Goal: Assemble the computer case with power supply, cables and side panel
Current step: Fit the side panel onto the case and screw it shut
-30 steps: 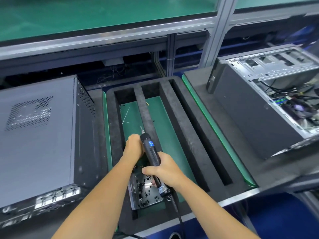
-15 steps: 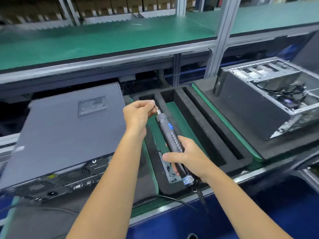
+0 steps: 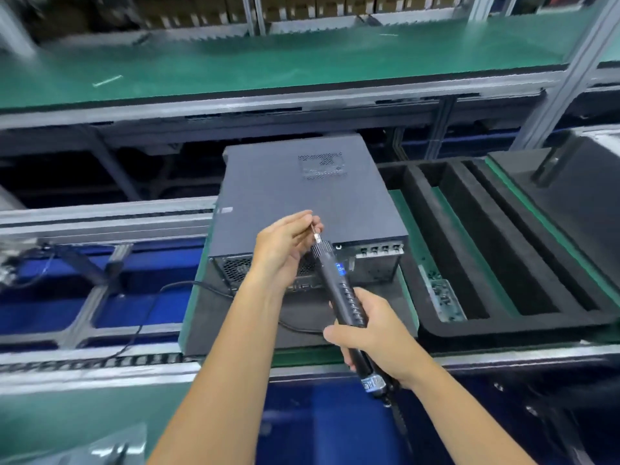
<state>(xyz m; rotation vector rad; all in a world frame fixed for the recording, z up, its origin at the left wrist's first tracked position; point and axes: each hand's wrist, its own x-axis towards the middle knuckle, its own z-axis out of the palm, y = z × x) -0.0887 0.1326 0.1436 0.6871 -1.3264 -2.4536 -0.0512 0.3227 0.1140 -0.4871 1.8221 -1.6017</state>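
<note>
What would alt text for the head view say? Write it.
The right hand grips a black electric screwdriver while the left hand pinches its bit tip, above a closed dark computer case on the bench. A black foam tray sits right of it.

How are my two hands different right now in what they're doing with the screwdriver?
The right hand wraps its whole fist round the screwdriver body, low down; the left hand only pinches the thin bit at the tip with its fingertips. The right hand sits nearer the camera, the left hand farther, over the case. Both hold the same tool.
</note>
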